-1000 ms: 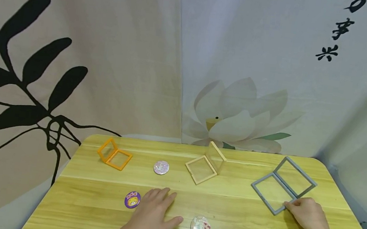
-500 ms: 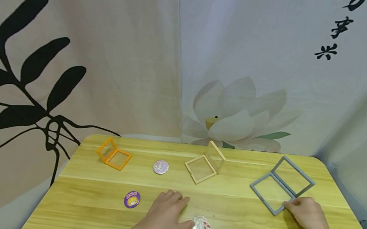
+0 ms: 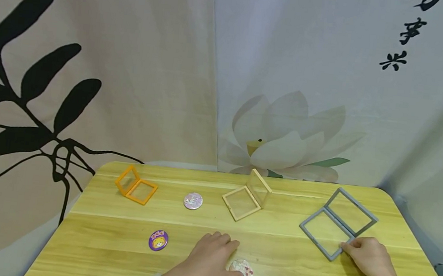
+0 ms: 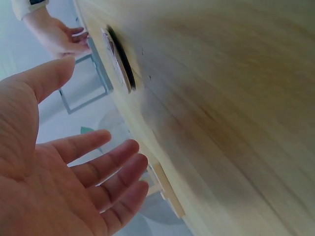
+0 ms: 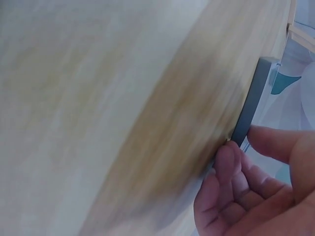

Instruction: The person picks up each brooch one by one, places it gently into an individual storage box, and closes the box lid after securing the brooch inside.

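Note:
My left hand (image 3: 211,262) is spread over the table beside a whitish round badge (image 3: 246,273) with reddish marks. In the head view its thumb overlaps the badge; in the left wrist view the thumb (image 4: 56,78) stands apart from the badge (image 4: 118,61), fingers loosely bent with nothing between them. My right hand (image 3: 369,259) pinches the near right corner of a grey hinged display frame (image 3: 314,242), which lies unfolded with its lid raised. In the right wrist view, thumb and fingers meet at the edge of the grey frame (image 5: 251,103).
A purple badge (image 3: 158,240) with a yellow cartoon figure lies left of my left hand. Farther back are a pale pink badge (image 3: 193,201), an orange unfolded frame (image 3: 141,192) and a cream unfolded frame (image 3: 241,204). A printed curtain (image 3: 162,81) hangs behind the table.
My left hand has moved right, away from the purple badge, until its thumb overlaps the whitish badge in the head view. My right hand keeps its pinch on the grey frame.

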A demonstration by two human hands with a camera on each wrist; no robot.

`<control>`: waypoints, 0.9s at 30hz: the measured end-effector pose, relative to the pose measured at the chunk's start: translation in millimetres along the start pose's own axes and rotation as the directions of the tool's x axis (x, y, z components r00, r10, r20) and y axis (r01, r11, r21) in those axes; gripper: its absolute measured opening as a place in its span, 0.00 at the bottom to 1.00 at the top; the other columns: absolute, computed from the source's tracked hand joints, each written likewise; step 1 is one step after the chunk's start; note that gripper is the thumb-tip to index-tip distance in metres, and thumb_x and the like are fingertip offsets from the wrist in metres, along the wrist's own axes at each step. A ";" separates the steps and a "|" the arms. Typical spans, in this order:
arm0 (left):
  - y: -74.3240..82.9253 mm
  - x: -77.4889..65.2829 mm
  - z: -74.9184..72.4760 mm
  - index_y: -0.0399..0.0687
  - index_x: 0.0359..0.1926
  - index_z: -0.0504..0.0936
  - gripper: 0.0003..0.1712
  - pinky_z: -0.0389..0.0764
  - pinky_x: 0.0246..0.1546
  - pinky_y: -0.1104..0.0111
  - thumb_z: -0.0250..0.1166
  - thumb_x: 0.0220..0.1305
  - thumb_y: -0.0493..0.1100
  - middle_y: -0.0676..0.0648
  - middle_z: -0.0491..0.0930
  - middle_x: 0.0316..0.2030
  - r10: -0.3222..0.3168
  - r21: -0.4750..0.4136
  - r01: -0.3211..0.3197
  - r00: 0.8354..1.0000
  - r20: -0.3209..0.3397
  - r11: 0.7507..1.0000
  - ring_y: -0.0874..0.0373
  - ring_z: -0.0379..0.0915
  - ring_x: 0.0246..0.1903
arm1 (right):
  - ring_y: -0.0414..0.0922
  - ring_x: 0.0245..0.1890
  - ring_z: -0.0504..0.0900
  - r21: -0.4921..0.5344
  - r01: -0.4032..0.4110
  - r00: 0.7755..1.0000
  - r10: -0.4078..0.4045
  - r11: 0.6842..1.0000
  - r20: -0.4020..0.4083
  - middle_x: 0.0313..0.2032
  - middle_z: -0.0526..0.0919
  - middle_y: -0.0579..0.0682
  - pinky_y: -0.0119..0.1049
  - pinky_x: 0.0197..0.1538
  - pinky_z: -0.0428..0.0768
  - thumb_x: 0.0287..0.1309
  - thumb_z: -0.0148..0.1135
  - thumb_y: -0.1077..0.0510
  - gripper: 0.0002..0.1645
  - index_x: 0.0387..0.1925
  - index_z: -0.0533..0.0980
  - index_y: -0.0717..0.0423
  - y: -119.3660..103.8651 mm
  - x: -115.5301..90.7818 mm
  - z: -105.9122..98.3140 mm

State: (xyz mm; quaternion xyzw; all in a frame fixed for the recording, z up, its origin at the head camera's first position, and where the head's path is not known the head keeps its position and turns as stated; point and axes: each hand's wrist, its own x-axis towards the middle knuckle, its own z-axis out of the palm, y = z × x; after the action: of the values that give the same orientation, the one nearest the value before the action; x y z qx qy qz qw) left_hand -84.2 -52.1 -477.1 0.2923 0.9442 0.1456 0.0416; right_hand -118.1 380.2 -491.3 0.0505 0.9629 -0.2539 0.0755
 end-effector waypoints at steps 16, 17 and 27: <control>9.1 10.4 8.6 0.51 0.53 0.84 0.37 0.64 0.35 0.73 0.79 0.50 0.68 0.58 0.71 0.37 0.134 0.088 -0.140 0.989 0.068 0.986 0.65 0.62 0.34 | 0.45 0.28 0.74 0.032 0.002 0.999 -0.003 0.999 0.032 0.28 0.84 0.45 0.41 0.32 0.73 0.70 0.65 0.51 0.17 0.35 0.86 0.61 -5.7 -0.8 3.6; 9.4 10.7 9.0 0.51 0.53 0.84 0.37 0.64 0.35 0.73 0.79 0.50 0.68 0.58 0.71 0.37 0.131 0.085 -0.137 0.989 0.072 0.987 0.65 0.62 0.34 | 0.45 0.28 0.75 0.031 0.003 0.999 -0.004 1.000 0.032 0.28 0.84 0.45 0.41 0.32 0.73 0.70 0.65 0.51 0.17 0.35 0.86 0.61 -6.4 -0.8 4.2; 10.7 14.0 13.0 0.49 0.52 0.85 0.36 0.67 0.33 0.73 0.80 0.50 0.66 0.58 0.70 0.36 0.104 0.048 -0.111 0.986 0.128 0.993 0.65 0.61 0.33 | 0.44 0.28 0.75 0.028 0.008 0.999 -0.009 1.000 0.040 0.28 0.85 0.45 0.40 0.32 0.74 0.69 0.67 0.50 0.17 0.35 0.86 0.61 -10.8 -3.0 7.6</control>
State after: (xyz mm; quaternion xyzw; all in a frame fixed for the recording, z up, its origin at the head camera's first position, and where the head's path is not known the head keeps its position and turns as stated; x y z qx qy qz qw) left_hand -87.8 -32.5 -486.3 0.3526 0.9262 0.1028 0.0848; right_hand -115.7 367.0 -492.1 0.0422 0.9579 -0.2684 0.0930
